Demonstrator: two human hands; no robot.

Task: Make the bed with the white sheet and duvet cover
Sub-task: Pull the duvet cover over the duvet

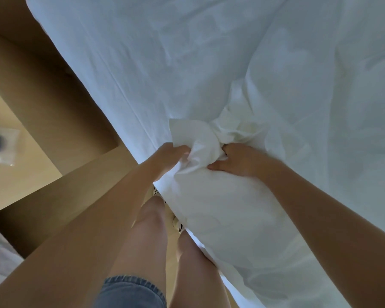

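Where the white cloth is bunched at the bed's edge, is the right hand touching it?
Touching. The head view shows the right hand with its fingers curled into the bunched white cloth and its thumb lying on it; no gap shows.

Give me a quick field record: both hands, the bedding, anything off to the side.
left hand: grips the bunched duvet cover at the near edge
right hand: grips the same bunch from the other side
duvet cover: crumpled between the hands, not spread
white sheet: spread flat beyond the hands, lightly creased
far left: plastic packet, dark contents, on a pale surface
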